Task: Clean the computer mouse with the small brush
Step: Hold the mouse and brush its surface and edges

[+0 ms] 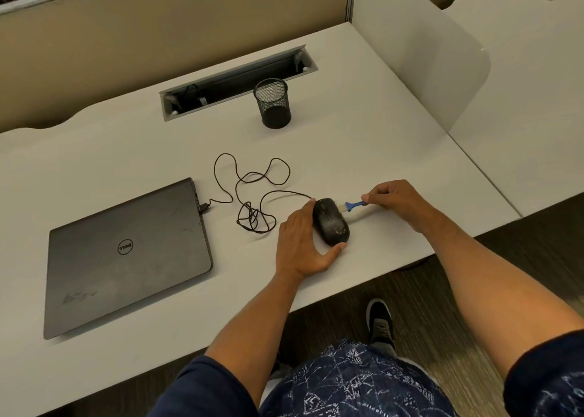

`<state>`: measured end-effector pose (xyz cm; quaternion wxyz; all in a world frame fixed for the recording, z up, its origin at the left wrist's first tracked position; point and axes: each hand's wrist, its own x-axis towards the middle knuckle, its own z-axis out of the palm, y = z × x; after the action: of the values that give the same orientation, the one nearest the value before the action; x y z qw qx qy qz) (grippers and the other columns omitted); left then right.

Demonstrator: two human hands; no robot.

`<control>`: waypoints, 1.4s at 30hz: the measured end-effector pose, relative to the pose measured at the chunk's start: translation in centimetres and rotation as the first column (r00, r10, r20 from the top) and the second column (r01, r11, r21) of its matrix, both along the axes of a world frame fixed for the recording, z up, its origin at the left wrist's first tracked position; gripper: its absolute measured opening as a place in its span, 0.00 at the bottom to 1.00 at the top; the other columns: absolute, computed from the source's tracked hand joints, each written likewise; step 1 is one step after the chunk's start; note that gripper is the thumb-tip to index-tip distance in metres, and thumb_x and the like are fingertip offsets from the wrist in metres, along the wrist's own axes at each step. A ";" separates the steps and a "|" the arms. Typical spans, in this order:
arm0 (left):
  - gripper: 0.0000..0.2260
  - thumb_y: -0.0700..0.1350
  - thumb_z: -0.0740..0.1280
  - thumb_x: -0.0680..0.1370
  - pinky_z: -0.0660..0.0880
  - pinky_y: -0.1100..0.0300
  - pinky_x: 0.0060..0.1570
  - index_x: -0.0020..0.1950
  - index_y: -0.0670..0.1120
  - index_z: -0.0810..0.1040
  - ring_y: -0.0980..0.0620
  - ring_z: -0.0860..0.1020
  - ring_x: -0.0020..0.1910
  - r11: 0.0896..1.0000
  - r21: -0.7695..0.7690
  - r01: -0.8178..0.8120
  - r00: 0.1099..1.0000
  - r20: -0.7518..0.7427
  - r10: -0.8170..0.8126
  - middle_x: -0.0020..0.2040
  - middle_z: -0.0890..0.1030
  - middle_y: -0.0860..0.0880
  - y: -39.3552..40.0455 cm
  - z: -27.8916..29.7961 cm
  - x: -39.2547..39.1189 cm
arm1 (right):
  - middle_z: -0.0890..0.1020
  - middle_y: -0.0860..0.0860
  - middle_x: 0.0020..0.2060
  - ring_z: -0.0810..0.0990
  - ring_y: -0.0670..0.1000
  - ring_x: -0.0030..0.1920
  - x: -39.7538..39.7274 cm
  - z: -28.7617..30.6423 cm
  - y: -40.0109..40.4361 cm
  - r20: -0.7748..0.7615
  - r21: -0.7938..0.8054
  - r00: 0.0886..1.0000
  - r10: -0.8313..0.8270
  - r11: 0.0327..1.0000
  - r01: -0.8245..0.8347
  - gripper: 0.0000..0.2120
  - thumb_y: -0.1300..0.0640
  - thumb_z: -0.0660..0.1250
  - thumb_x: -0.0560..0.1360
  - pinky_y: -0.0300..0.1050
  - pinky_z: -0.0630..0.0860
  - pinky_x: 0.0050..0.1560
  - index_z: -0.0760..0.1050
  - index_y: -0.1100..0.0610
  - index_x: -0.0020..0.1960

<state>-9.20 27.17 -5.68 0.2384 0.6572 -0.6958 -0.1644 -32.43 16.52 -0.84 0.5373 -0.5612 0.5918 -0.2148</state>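
You are standing at a pale, matte surface (363,151) in a cubicle, with tan partition panels behind it, a white divider on its right side and dark carpet below its near edge. Taking the closed laptop (126,255) as your landmark: the black computer mouse (331,223) lies on the surface to the right of the laptop, near the front edge, and its thin cable (252,192) runs in loose loops from the mouse back to a plug in the laptop's right side. Beyond the laptop and to its right stands a black mesh pen cup (273,103), just in front of an open cable trough (237,81) set into the surface. Your left hand (300,246) cups the mouse, fingers spread along its left side and the thumb curled around its near end, steadying it rather than lifting it. Your right hand (395,200) is closed in a pinch on the blue handle of the small brush (350,206), whose pale bristles touch the mouse's right side near the buttons. The laptop lid carries a round "DELL" logo, seen upside down from where you stand; a fainter mark near its front corner is too smudged to read.
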 end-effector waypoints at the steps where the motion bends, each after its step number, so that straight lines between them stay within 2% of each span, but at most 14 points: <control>1: 0.48 0.70 0.71 0.69 0.68 0.56 0.66 0.80 0.47 0.60 0.51 0.74 0.65 1.000 0.003 0.001 1.000 0.000 -0.001 0.69 0.74 0.50 0.0 0.0 0.0 | 0.85 0.53 0.43 0.77 0.49 0.45 0.0 0.0 0.0 -0.008 0.011 1.000 0.021 1.000 -0.021 0.07 0.56 0.74 0.76 0.42 0.70 0.48 0.86 0.59 0.45; 4: 0.48 0.70 0.71 0.69 0.68 0.57 0.66 0.80 0.47 0.60 0.51 0.73 0.66 1.000 -0.003 0.002 1.000 0.001 -0.002 0.69 0.74 0.50 0.0 -0.1 0.0 | 0.86 0.57 0.46 0.79 0.53 0.49 0.1 -0.2 0.0 -0.099 0.007 0.988 0.119 0.993 -0.119 0.07 0.57 0.75 0.75 0.48 0.72 0.52 0.87 0.61 0.44; 7: 0.48 0.71 0.71 0.69 0.67 0.58 0.66 0.80 0.47 0.60 0.51 0.73 0.65 1.000 -0.004 0.000 1.000 0.001 0.000 0.69 0.74 0.50 0.0 -0.1 0.0 | 0.83 0.57 0.38 0.76 0.53 0.43 -0.2 -0.1 -0.5 -0.134 -0.032 0.988 0.073 0.996 -0.078 0.06 0.60 0.75 0.73 0.46 0.70 0.44 0.86 0.62 0.41; 13: 0.47 0.70 0.71 0.69 0.65 0.59 0.65 0.80 0.47 0.60 0.51 0.74 0.65 1.000 -0.006 0.005 1.000 -0.007 -0.005 0.69 0.74 0.49 0.0 0.0 0.0 | 0.76 0.43 0.25 0.70 0.47 0.31 0.5 0.7 -0.8 -0.006 -0.041 1.000 -0.013 0.999 0.013 0.09 0.57 0.75 0.74 0.41 0.67 0.32 0.85 0.64 0.45; 16: 0.47 0.70 0.72 0.69 0.67 0.57 0.66 0.80 0.47 0.60 0.51 0.73 0.65 1.000 -0.007 0.006 1.000 -0.013 -0.006 0.69 0.74 0.49 0.0 0.0 0.0 | 0.81 0.46 0.29 0.75 0.43 0.31 2.2 1.1 -0.5 -0.092 -0.111 0.986 0.139 0.983 -0.148 0.10 0.55 0.75 0.75 0.38 0.70 0.36 0.86 0.62 0.45; 19: 0.47 0.70 0.71 0.69 0.69 0.55 0.66 0.80 0.47 0.60 0.50 0.73 0.65 1.000 0.000 0.007 1.000 -0.013 -0.007 0.69 0.74 0.49 0.0 0.0 0.0 | 0.85 0.58 0.40 0.78 0.52 0.40 3.0 0.5 -0.9 -0.215 -0.200 0.974 0.071 0.973 -0.115 0.09 0.52 0.75 0.75 0.45 0.73 0.42 0.86 0.59 0.44; 22: 0.48 0.70 0.71 0.69 0.69 0.56 0.67 0.80 0.47 0.60 0.51 0.73 0.66 1.000 -0.004 0.007 1.000 -0.006 -0.007 0.70 0.74 0.49 0.0 0.0 0.0 | 0.85 0.58 0.41 0.79 0.53 0.43 2.8 0.4 -1.2 -0.159 -0.203 0.987 -0.012 0.979 -0.021 0.08 0.53 0.75 0.75 0.47 0.74 0.44 0.86 0.59 0.44; 24: 0.47 0.70 0.71 0.69 0.69 0.56 0.66 0.80 0.47 0.60 0.51 0.73 0.66 1.000 -0.012 0.009 1.000 -0.006 -0.009 0.70 0.74 0.49 0.0 0.1 0.0 | 0.82 0.55 0.36 0.75 0.50 0.39 2.5 0.5 -1.1 -0.142 -0.161 0.989 0.040 0.985 -0.063 0.09 0.54 0.75 0.75 0.46 0.70 0.42 0.86 0.60 0.43; 26: 0.47 0.70 0.71 0.69 0.69 0.56 0.66 0.80 0.47 0.60 0.51 0.73 0.66 1.000 -0.015 0.011 1.000 -0.005 -0.011 0.70 0.74 0.49 0.0 0.2 0.0 | 0.81 0.51 0.33 0.75 0.49 0.37 2.2 0.4 -1.0 -0.219 -0.160 0.974 0.065 0.982 -0.101 0.09 0.54 0.75 0.75 0.46 0.70 0.41 0.86 0.60 0.43; 29: 0.47 0.70 0.71 0.69 0.69 0.55 0.66 0.80 0.47 0.61 0.51 0.73 0.65 1.000 -0.019 0.014 1.000 0.002 -0.014 0.69 0.74 0.48 0.0 0.3 0.0 | 0.86 0.55 0.41 0.81 0.54 0.45 1.7 0.2 -1.2 -0.296 -0.200 0.955 -0.009 0.978 -0.053 0.09 0.55 0.74 0.75 0.51 0.78 0.48 0.86 0.61 0.45; 32: 0.47 0.70 0.71 0.69 0.70 0.55 0.66 0.80 0.47 0.61 0.50 0.73 0.65 1.000 -0.017 0.018 1.000 -0.006 -0.018 0.69 0.74 0.48 0.0 0.2 0.0 | 0.86 0.57 0.43 0.81 0.55 0.46 1.4 0.4 -1.0 -0.222 -0.191 0.975 0.014 0.980 -0.058 0.09 0.54 0.75 0.75 0.51 0.78 0.48 0.86 0.61 0.46; 35: 0.47 0.69 0.71 0.69 0.70 0.54 0.65 0.80 0.46 0.61 0.50 0.74 0.65 1.000 -0.022 0.017 1.000 -0.009 -0.017 0.69 0.74 0.48 0.0 0.1 0.0 | 0.85 0.56 0.42 0.77 0.48 0.41 1.3 0.8 -0.6 -0.155 -0.154 0.985 0.077 0.983 -0.101 0.10 0.55 0.74 0.76 0.43 0.72 0.43 0.86 0.62 0.48; 38: 0.47 0.69 0.71 0.69 0.70 0.54 0.66 0.80 0.46 0.61 0.50 0.74 0.65 1.000 -0.021 0.012 1.000 0.000 -0.012 0.69 0.74 0.48 0.1 0.1 0.0 | 0.83 0.52 0.40 0.76 0.45 0.40 0.7 0.8 -0.4 -0.180 -0.151 0.983 0.046 0.986 -0.074 0.08 0.56 0.74 0.76 0.38 0.70 0.41 0.86 0.61 0.47; 42: 0.47 0.70 0.71 0.69 0.69 0.55 0.66 0.80 0.46 0.61 0.50 0.73 0.66 1.000 -0.011 0.013 1.000 0.002 -0.013 0.69 0.74 0.48 0.0 0.2 0.1 | 0.80 0.52 0.36 0.72 0.48 0.35 0.4 0.9 0.0 -0.002 -0.085 1.000 -0.025 0.996 0.025 0.08 0.54 0.74 0.76 0.40 0.69 0.36 0.86 0.59 0.45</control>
<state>-9.13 27.18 -5.49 0.2404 0.6516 -0.7012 -0.1613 -32.05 16.55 0.02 0.5093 -0.5765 0.5899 -0.2456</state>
